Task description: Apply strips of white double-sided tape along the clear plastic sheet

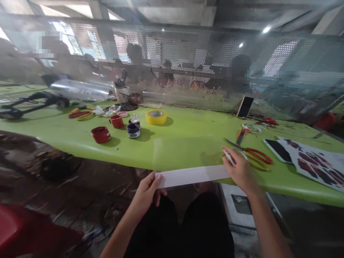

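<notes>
My left hand (149, 188) pinches the left end of a long white paper strip (192, 176) between thumb and fingers. The strip lies along the front edge of the green table, over my lap. At its other end is my right hand (240, 168), closed around a slim white stick-like tool (229, 157); its exact kind is unclear. Just behind the strip, a clear sheet (185, 152) rests flat on the table. Scissors (249, 152) with red and yellow handles lie open beside my right hand.
Left of centre stand a roll of yellow tape (156, 117), small dark jars (133, 131) and red cups (101, 135). At right are a utility knife (241, 135), a phone (278, 150) and printed sheets (319, 163). Another phone (245, 106) leans against the mesh screen (177, 64); people sit beyond.
</notes>
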Demonstrator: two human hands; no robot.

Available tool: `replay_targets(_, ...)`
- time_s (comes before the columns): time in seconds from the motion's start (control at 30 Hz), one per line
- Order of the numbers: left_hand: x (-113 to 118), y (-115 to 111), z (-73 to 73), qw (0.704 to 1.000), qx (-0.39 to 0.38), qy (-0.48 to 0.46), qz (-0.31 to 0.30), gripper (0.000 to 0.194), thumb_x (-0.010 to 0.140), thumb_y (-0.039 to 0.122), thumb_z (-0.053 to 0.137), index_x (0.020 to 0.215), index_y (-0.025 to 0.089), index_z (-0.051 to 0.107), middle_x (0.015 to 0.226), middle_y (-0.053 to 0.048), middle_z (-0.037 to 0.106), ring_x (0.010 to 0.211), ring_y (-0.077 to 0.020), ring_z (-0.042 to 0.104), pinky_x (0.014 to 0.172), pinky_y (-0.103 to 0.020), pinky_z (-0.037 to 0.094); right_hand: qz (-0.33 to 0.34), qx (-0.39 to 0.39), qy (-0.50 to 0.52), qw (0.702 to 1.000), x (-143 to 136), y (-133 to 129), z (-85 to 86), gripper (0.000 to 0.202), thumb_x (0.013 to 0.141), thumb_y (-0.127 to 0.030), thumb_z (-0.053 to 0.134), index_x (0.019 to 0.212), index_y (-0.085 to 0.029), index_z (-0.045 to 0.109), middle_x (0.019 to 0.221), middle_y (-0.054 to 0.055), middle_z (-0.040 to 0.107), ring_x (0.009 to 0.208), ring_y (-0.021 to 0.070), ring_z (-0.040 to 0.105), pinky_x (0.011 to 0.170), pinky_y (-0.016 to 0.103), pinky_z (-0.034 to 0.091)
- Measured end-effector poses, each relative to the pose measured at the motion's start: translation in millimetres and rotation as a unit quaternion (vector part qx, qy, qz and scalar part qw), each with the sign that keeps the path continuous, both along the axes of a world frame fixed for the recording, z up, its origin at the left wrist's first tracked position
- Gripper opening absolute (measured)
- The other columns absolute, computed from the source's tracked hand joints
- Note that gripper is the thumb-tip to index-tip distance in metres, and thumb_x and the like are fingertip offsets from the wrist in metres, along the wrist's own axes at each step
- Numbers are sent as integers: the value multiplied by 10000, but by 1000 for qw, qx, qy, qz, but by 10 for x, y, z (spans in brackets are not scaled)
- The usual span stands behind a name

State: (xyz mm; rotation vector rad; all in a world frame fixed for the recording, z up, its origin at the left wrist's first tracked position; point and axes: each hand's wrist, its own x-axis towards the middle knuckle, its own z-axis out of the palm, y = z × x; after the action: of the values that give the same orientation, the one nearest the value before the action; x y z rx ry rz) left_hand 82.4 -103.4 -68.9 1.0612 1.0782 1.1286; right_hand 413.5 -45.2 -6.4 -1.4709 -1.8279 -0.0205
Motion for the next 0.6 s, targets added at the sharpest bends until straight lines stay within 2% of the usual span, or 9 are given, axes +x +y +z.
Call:
replay_targets(0.17, -58, 28, 43, 999, 0, 38, -25, 523, 797, 683, 669, 789, 177, 539, 500, 18, 599, 329, -72, 433, 343, -170, 245, 1, -3, -2, 1000, -7, -2, 2, 384, 911, -294, 538, 1255, -185, 668, 1054, 99, 741, 885, 229, 694, 775, 382, 580)
replay_targets(0.3, -66, -3, 43, 999, 8, 41, -25, 545, 811, 711, 640, 810, 173, 557, 554, 9, 621, 397, -95, 508, 393, -193, 355, 3, -3, -3, 1000, -4, -6, 6, 387, 915, -294, 542, 1261, -172, 666, 1048, 100, 741, 876, 223, 697, 764, 373, 584)
replay_targets(0.4, -96, -21, 10, 999, 13, 36, -12, 534, 808, 694, 666, 772, 173, 552, 601, 0, 637, 461, -110, 561, 454, -212, 416, 2, 0, 0, 1000, -1, -9, 7, 385, 920, -299, 541, 1265, -181, 665, 1056, 100, 742, 892, 227, 701, 768, 379, 586)
replay_targets(0.6, -222, -37, -100, 999, 13, 29, 31, 518, 754, 651, 755, 708, 166, 578, 527, 36, 551, 468, -99, 525, 492, -211, 394, 8, 3, 4, 1000, 18, 6, -22, 373, 920, -295, 544, 1256, -191, 669, 1052, 100, 738, 927, 240, 697, 800, 400, 587)
